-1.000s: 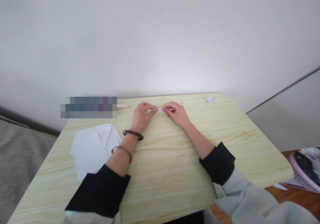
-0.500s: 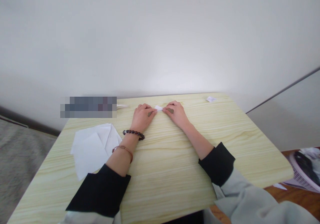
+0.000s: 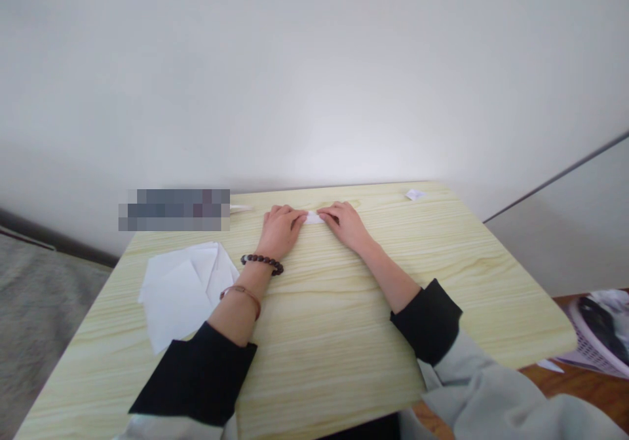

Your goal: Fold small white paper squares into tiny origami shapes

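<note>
A small folded piece of white paper (image 3: 313,218) lies on the wood-patterned table (image 3: 324,335), toward its back edge. My left hand (image 3: 282,229) pinches the paper's left end between thumb and fingertips. At the other end, the thumb and fingers of my right hand (image 3: 346,225) are closed on it. Both hands rest low against the tabletop. The fingers partly cover the paper, so its exact folds are hard to make out.
Several white sheets (image 3: 179,296) lie beside my left forearm. Another small folded paper (image 3: 415,194) sits at the back right. A blurred-out object (image 3: 174,211) is at the back left. The wall (image 3: 314,99) rises behind the table; a purple basket (image 3: 592,345) stands at the right.
The near side of the small paper now shows as a flat strip between my hands, where before its far side stuck up. My fingertips have shifted slightly along its top edge.
</note>
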Demonstrator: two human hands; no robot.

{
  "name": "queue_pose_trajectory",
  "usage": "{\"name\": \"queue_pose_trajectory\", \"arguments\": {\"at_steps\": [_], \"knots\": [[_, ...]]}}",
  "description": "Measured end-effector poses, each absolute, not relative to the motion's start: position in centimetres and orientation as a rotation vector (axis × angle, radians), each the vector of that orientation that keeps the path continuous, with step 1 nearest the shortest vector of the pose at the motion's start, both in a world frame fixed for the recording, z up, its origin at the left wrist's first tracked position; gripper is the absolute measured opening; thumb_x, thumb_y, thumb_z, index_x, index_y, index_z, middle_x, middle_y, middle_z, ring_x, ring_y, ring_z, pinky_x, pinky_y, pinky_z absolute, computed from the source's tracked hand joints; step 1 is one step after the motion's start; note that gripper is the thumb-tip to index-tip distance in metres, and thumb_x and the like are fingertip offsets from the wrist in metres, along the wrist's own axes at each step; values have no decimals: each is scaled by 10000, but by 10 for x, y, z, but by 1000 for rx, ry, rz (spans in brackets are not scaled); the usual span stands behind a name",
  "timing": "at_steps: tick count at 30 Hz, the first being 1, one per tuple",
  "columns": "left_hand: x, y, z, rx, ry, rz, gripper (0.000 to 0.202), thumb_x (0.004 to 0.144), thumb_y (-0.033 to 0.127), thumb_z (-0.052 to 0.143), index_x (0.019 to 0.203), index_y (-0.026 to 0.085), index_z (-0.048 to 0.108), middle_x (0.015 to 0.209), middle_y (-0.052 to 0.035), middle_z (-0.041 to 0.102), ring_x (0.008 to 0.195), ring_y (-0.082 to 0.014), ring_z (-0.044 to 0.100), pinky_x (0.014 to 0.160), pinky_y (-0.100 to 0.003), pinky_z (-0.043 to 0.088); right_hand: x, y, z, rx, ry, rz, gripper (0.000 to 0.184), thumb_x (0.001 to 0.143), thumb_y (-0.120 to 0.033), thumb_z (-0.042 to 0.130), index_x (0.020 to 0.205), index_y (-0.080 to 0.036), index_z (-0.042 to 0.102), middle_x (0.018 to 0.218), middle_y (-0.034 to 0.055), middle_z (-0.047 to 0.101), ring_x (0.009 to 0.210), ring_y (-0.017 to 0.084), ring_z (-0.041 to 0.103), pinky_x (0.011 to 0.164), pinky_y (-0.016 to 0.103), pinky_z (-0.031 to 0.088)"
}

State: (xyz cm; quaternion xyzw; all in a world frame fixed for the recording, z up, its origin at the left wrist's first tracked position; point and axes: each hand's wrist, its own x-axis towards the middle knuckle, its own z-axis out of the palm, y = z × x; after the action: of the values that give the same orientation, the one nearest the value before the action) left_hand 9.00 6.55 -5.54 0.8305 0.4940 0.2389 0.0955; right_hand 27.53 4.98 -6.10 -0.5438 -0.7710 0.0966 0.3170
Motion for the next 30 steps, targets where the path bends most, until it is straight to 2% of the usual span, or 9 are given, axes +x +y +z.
{"name": "queue_pose_trajectory", "arguments": {"at_steps": [11,23,27,30], "knots": [[92,65,-53,2383,1559,730,267,877,336,483,956,242,720,865,-71,656,986,-268,492,876,-415,373,275,51,-63,-1431,-2036,271,228,894,-193,503,981,-162,712,824,67,619,808,164,530,828,322,400],[93,63,-49,2340,1635,713,247,870,333,488,945,261,712,931,-63,665,1024,-287,473,868,-432,354,273,51,-64,-1388,-1992,310,206,880,-163,504,933,-157,703,820,53,584,800,147,548,793,285,443],[93,62,-49,2314,1647,689,234,868,339,494,970,264,691,940,-61,649,1012,-282,474,862,-434,353,272,49,-65,-1379,-1977,280,212,863,-142,508,977,-176,683,907,55,543,797,139,533,794,274,444],[93,61,-49,2309,1652,703,231,868,347,498,977,267,685,979,-60,632,1032,-283,464,870,-434,349,270,46,-64,-1334,-1996,249,291,852,-90,479,1025,-215,677,984,49,497,759,120,512,780,261,437]]}}
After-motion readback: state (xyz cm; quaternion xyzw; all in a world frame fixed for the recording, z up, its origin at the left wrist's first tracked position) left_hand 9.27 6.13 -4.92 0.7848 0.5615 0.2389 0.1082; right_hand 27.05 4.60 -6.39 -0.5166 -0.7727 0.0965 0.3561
